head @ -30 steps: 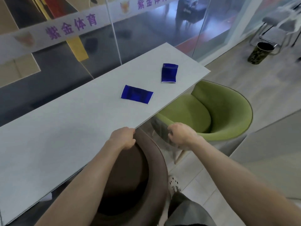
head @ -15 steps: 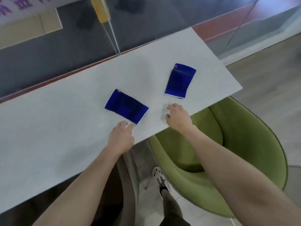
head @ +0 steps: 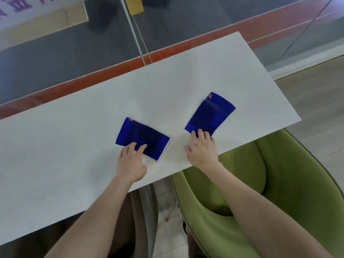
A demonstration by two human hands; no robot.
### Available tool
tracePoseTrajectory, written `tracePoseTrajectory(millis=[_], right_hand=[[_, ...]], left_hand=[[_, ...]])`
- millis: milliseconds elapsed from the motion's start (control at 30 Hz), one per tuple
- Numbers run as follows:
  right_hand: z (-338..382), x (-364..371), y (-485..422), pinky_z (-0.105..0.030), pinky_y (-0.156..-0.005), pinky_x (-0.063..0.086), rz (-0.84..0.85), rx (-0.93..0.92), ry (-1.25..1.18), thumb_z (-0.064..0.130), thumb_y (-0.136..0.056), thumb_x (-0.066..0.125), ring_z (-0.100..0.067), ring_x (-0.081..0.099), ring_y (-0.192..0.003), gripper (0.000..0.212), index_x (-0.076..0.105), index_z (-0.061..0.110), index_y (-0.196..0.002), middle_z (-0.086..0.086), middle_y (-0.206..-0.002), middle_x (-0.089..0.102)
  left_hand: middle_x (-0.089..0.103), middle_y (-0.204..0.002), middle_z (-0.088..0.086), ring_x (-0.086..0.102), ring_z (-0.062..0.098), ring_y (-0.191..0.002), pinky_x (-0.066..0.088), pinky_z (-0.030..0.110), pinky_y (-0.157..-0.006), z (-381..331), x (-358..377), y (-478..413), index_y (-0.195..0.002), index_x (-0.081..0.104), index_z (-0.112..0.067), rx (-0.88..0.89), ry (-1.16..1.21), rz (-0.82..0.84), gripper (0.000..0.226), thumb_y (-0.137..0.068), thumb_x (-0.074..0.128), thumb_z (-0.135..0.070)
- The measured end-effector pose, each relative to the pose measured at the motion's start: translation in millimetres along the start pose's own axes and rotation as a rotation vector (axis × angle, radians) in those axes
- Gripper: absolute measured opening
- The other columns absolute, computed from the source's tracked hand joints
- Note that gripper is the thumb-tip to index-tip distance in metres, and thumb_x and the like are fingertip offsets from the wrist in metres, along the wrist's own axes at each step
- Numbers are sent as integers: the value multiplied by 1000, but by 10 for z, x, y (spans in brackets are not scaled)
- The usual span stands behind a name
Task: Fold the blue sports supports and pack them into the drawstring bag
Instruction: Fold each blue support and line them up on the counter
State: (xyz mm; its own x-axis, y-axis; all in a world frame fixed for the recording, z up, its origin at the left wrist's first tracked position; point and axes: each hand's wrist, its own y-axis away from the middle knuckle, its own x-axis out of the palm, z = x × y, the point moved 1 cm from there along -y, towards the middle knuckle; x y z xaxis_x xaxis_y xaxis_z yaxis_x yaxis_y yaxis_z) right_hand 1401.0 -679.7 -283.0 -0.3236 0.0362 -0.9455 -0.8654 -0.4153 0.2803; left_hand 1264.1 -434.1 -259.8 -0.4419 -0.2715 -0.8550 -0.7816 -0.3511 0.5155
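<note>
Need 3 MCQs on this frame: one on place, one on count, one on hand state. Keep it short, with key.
1. Where does the left hand rest?
A. on the near edge of the left blue fabric sports support
B. on the green padded chair
C. off the white table

2. How many blue supports lie on the table?
A. one
B. two
C. four

3. What is the right hand doing?
A. fingertips on the right blue fabric sports support, hand open
B. lifting it clear
C. clenched in a fist

Key: 1 A, fingers overlap its edge; 2 B, two show; 3 A, fingers spread flat.
</note>
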Motion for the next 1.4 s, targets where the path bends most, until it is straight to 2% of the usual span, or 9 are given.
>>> tracePoseTrajectory(millis=[300,533,667,833,967,1067,1167,1300,1400], right_hand=[[445,159,644,-43,-107,51,80,-280,-28,47,-92,68,-24,54,-120,47,62,21,-131,2,-129,60],[397,357,760,-40,-119,44,73,-325,-5,23,-84,71,-25,56,-124,63,59,17,-146,0,-125,68],[354,389,802,-47,-125,36,-7,-303,-84,45,-85,70,-21,56,-122,45,70,23,-123,5,-116,65],[411,258,1045,-44,-112,48,-195,73,-311,41,-86,75,-21,53,-127,54,61,21,-134,2,-131,59],[486,378,1014,-55,-125,36,-22,-160,-41,46,-78,80,-31,47,-143,76,55,21,-146,-6,-144,53],[506,408,892,-53,-123,37,-55,-196,-29,16,-86,73,-33,58,-132,46,67,18,-131,-6,-129,62],[503,306,804,-52,-124,38,-156,-227,-131,11,-94,71,-25,68,-111,23,76,21,-114,3,-111,72],[548,-159,837,-44,-121,39,-223,-321,-373,8,-105,59,-19,70,-104,20,72,20,-115,5,-115,76],[596,-599,908,-28,-108,44,-263,-360,-483,3,-104,62,-13,65,-103,22,75,14,-117,2,-115,79]], left_hand=[[19,-178,8,30,34,-163,33,47,-133,613,281,525,-170,27,-38,-138,92,51,92,-91,73,-29],[28,-172,5,37,30,-156,42,47,-125,767,320,734,-171,25,-40,-123,60,44,90,-95,73,-33],[28,-171,5,36,30,-155,41,48,-127,843,333,778,-173,22,-38,-73,58,68,92,-96,73,-34],[28,-171,4,38,28,-154,41,45,-126,834,300,738,-173,24,-37,-53,76,65,90,-97,73,-33],[31,-171,4,42,27,-152,42,44,-126,864,318,709,-172,27,-36,-44,69,63,87,-98,72,-33],[33,-172,3,43,27,-153,42,44,-127,890,344,736,-171,31,-35,-42,87,70,83,-98,72,-31],[44,-167,1,50,24,-149,45,43,-125,857,324,780,-167,41,-30,-29,200,22,75,-99,71,-24],[52,-161,-2,52,21,-147,48,44,-123,558,74,713,-163,46,-26,97,440,-231,77,-93,78,-15],[32,-173,-3,28,22,-163,33,44,-129,190,-235,557,-168,33,-34,231,424,-329,100,-86,89,-20]])
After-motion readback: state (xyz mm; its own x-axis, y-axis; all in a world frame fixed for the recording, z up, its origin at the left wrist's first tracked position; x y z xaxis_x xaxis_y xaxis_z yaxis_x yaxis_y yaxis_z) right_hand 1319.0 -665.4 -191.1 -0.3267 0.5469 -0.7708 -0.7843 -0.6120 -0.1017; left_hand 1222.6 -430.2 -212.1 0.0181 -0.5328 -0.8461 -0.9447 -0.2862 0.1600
